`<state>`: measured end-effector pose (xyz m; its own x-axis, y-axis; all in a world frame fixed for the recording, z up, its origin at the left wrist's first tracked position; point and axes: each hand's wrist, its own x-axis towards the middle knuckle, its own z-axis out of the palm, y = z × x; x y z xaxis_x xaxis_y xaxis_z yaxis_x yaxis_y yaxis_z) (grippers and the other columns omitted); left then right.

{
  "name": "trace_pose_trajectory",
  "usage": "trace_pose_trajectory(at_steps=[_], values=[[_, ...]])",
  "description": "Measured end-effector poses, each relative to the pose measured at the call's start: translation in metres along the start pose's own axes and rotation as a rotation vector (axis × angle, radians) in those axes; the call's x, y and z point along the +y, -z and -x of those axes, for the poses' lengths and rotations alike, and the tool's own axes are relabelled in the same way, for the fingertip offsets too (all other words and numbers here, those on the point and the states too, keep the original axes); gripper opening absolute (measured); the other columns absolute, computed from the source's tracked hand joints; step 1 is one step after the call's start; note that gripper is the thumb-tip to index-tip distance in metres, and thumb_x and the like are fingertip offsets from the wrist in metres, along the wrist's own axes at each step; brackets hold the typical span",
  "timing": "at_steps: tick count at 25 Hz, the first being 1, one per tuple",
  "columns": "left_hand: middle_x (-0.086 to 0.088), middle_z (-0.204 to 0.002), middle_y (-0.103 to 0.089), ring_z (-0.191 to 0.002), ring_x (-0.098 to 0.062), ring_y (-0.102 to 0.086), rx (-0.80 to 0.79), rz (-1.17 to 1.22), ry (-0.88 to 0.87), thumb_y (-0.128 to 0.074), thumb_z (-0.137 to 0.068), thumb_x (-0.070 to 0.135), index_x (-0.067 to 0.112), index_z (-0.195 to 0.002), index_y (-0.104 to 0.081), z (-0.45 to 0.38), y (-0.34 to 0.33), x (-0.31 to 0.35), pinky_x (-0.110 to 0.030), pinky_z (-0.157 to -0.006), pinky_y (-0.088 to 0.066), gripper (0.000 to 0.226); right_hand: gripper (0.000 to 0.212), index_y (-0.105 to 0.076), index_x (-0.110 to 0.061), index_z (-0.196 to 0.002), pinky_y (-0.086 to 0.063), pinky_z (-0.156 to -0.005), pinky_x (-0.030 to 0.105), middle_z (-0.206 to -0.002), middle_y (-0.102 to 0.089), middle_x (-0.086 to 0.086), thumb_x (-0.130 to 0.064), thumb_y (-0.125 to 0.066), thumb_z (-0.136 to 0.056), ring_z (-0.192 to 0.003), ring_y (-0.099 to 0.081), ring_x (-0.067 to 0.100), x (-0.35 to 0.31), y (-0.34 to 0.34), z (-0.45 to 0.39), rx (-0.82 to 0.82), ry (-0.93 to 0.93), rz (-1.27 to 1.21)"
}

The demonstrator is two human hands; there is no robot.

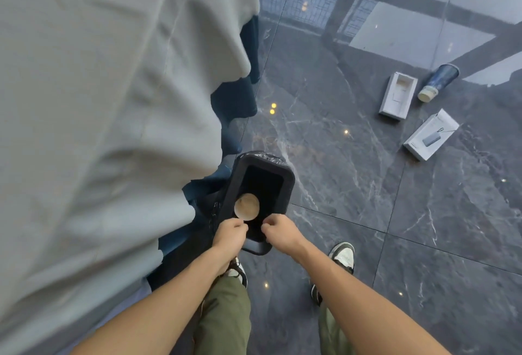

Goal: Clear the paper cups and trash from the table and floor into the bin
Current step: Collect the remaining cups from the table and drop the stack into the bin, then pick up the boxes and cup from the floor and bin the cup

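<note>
Marble floor (353,185), hands (255,231) over bin (286,185)

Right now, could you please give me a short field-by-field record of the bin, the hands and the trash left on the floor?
bin: black bin, open top, standing on the floor beside the draped table
in bin opening: paper cup, seen from above
left hand: at the bin's near rim, fingers curled
right hand: at the near rim, fingers curled
grip on cup: cannot tell
floor trash: blue paper cup on its side; open white box tray; white product box
</note>
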<state>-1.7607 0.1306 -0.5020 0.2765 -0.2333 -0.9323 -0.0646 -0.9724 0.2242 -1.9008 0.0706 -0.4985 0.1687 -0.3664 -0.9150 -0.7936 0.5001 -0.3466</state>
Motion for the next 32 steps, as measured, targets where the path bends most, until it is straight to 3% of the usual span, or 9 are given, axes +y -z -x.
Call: trace_pose_trajectory(at_steps=[4,6,10,17,21,24,27,30,32], values=[[-0.011,-0.126,-0.070,-0.121,-0.033,-0.066,-0.002,-0.062,-0.063,-0.051,-0.101,0.005,0.015,-0.127,-0.071,0.064,0.011,0.036,-0.047,-0.104,-0.052,0.034,0.027,-0.071,-0.009,-0.100,-0.051,-0.080,0.035,-0.089,-0.065,0.006,-0.011,-0.046,-0.090,-0.084,-0.060,0.022,0.017,0.055,0.067,0.006,0.035,-0.031],[-0.012,-0.122,-0.072,-0.113,-0.032,-0.068,0.020,-0.108,-0.127,-0.051,-0.100,0.004,0.014,-0.127,-0.071,0.105,0.006,0.067,-0.044,-0.097,-0.055,0.035,0.027,-0.070,-0.008,-0.099,-0.049,-0.074,0.034,-0.085,-0.063,0.007,-0.013,-0.046,-0.090,-0.080,-0.058,0.022,0.031,0.101,0.109,0.053,0.023,-0.076],[-0.008,-0.091,-0.071,-0.071,-0.021,-0.062,0.055,-0.197,-0.227,-0.047,-0.102,0.000,0.006,-0.127,-0.068,0.191,-0.032,0.125,-0.028,-0.061,-0.047,0.034,0.025,-0.068,0.000,-0.092,-0.041,-0.066,0.033,-0.080,-0.057,0.010,-0.010,-0.046,-0.089,-0.078,-0.057,0.023,0.064,0.197,0.191,0.140,0.025,-0.143],[-0.009,-0.130,-0.068,-0.111,-0.022,-0.064,0.041,-0.391,-0.484,-0.066,-0.100,0.023,0.010,-0.141,-0.061,0.318,-0.149,0.225,-0.026,-0.090,-0.044,0.043,0.009,-0.068,-0.009,-0.091,-0.037,-0.058,0.027,-0.070,-0.053,0.001,-0.013,-0.063,-0.085,-0.061,-0.047,0.013,0.118,0.344,0.298,0.288,0.064,-0.205],[-0.015,-0.145,-0.060,-0.132,-0.027,-0.059,-0.015,-0.356,-0.589,-0.066,-0.101,0.029,0.012,-0.146,-0.056,0.348,-0.203,0.294,-0.035,-0.107,-0.044,0.049,0.033,-0.069,0.000,-0.113,-0.046,-0.074,0.032,-0.096,-0.065,0.006,-0.019,-0.068,-0.086,-0.083,-0.056,0.018,0.136,0.413,0.308,0.388,0.045,-0.285],[-0.012,-0.150,-0.057,-0.137,-0.025,-0.055,-0.065,-0.359,-0.625,-0.065,-0.101,0.033,0.015,-0.149,-0.053,0.347,-0.231,0.344,-0.036,-0.109,-0.043,0.053,0.048,-0.061,-0.011,-0.134,-0.045,-0.087,0.030,-0.131,-0.064,0.008,-0.028,-0.069,-0.089,-0.104,-0.057,0.018,0.137,0.459,0.301,0.434,-0.001,-0.356],[-0.007,-0.156,-0.053,-0.144,-0.023,-0.048,-0.104,-0.374,-0.648,-0.068,-0.099,0.037,0.014,-0.153,-0.049,0.324,-0.260,0.392,-0.036,-0.117,-0.039,0.062,0.054,-0.056,-0.016,-0.141,-0.043,-0.089,0.028,-0.142,-0.059,0.007,-0.034,-0.066,-0.091,-0.114,-0.059,0.019,0.137,0.505,0.275,0.483,0.001,-0.397],[-0.006,-0.160,-0.049,-0.148,-0.022,-0.045,-0.145,-0.426,-0.678,-0.071,-0.097,0.039,0.013,-0.156,-0.046,0.297,-0.287,0.442,-0.035,-0.120,-0.034,0.069,0.040,-0.061,-0.027,-0.131,-0.044,-0.072,0.021,-0.139,-0.063,0.004,-0.034,-0.065,-0.092,-0.087,-0.058,0.000,0.134,0.555,0.245,0.562,0.034,-0.450],[-0.007,-0.160,-0.049,-0.148,-0.022,-0.044,-0.145,-0.440,-0.684,-0.073,-0.096,0.038,0.012,-0.156,-0.046,0.281,-0.302,0.471,-0.034,-0.120,-0.033,0.071,0.046,-0.059,-0.026,-0.136,-0.043,-0.073,0.019,-0.143,-0.061,0.002,-0.036,-0.067,-0.092,-0.092,-0.059,-0.003,0.133,0.586,0.227,0.571,0.023,-0.457]])
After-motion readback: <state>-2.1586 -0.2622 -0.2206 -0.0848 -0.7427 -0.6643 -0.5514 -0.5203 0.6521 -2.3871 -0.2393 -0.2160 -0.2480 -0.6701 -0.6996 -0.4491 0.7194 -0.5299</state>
